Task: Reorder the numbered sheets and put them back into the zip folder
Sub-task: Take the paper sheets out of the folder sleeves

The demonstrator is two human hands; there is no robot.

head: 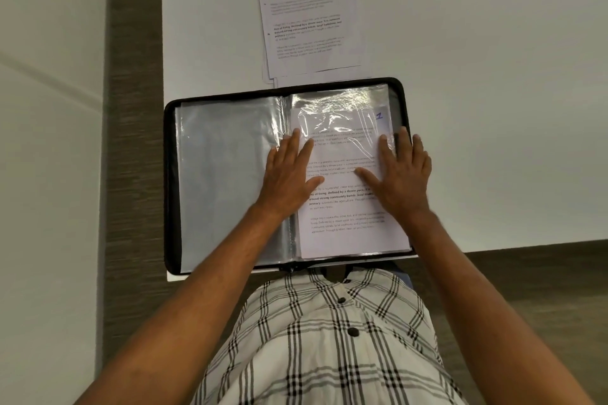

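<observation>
Hands, left hand (289, 171) and right hand (399, 171), press flat with straight fingers on white printed sheet marked 1 (345, 207) in open black zip folder (171, 174), lower centre.

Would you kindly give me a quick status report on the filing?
Left hand and right hand flat on sheet 1. Sheet partway into a sleeve of the open zip folder. Remaining sheets stacked beyond it. Nothing in the way.

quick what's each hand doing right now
Left hand: open, flat on the white printed sheet numbered 1.
Right hand: open, flat on the same sheet.
</observation>
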